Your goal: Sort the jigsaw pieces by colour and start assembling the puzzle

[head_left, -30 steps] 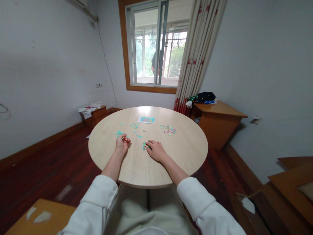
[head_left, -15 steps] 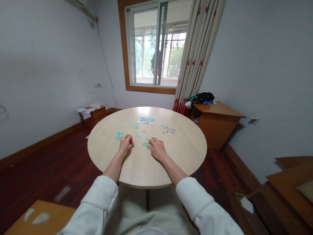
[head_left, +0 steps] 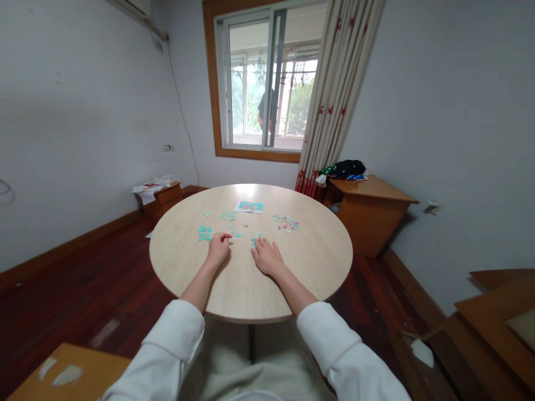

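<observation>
My left hand (head_left: 219, 248) is above the round table, thumb and fingers pinched together; whatever lies between the fingertips is too small to make out. Just beyond those fingertips lie a few small puzzle pieces (head_left: 236, 234). Palm down, my right hand (head_left: 268, 257) rests with fingers spread over a cluster of puzzle pieces (head_left: 254, 243), covering most of them. Left of my left hand is a group of turquoise puzzle pieces (head_left: 204, 234). A small picture sheet (head_left: 249, 207), blue with coloured figures, lies farther back.
More puzzle pieces (head_left: 228, 215) lie in the middle of the round table (head_left: 317, 262), and a pink and pale group (head_left: 286, 224) lies to the right. A wooden desk (head_left: 376, 192) with dark cloth (head_left: 349, 169) stands beyond. A person (head_left: 263, 110) shows through the window.
My left hand has moved slightly right, its fingers now reaching toward the middle pieces. My right hand has shifted left and flattened over the cluster, hiding the yellow pieces seen before.
</observation>
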`<state>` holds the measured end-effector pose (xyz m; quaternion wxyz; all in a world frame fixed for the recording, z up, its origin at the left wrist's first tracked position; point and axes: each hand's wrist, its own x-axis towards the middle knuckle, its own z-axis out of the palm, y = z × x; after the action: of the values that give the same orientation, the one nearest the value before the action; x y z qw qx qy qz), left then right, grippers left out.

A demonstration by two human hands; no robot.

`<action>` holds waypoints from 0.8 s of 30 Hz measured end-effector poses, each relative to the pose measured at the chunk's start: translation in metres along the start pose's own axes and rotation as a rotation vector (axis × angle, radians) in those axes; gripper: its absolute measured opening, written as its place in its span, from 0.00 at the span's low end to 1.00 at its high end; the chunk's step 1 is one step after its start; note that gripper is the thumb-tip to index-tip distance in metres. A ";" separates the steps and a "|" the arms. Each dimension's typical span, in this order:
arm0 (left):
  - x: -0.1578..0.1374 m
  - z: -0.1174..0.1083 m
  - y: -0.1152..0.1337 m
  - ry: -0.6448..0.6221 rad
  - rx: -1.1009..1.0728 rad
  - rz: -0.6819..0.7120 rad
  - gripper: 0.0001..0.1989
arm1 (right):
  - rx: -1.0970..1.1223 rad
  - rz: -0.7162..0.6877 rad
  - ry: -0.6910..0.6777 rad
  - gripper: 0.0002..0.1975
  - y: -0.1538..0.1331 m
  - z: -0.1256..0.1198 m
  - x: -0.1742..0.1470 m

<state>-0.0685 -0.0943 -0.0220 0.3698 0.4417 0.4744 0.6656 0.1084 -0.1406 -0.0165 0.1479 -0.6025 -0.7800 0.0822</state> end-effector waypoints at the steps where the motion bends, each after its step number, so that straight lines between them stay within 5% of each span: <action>1: 0.001 0.001 -0.002 0.003 -0.015 0.013 0.14 | 0.004 0.001 0.001 0.24 0.000 0.000 0.000; 7: 0.009 0.009 -0.011 -0.065 0.162 0.086 0.14 | 0.052 -0.013 0.047 0.24 0.005 0.006 0.002; 14: 0.017 0.019 -0.014 -0.027 0.505 0.074 0.13 | 0.383 0.098 0.239 0.24 0.020 0.003 0.013; 21: 0.020 0.018 -0.016 -0.039 0.477 0.063 0.14 | 0.546 0.143 0.311 0.24 0.028 0.004 0.018; 24: 0.017 0.015 -0.016 -0.118 0.643 0.099 0.08 | 0.609 0.148 0.338 0.23 0.029 0.006 0.019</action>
<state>-0.0591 -0.0703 -0.0312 0.2053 0.5964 0.6159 0.4721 0.1283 -0.1147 -0.0288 0.4414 -0.5906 -0.6385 0.2207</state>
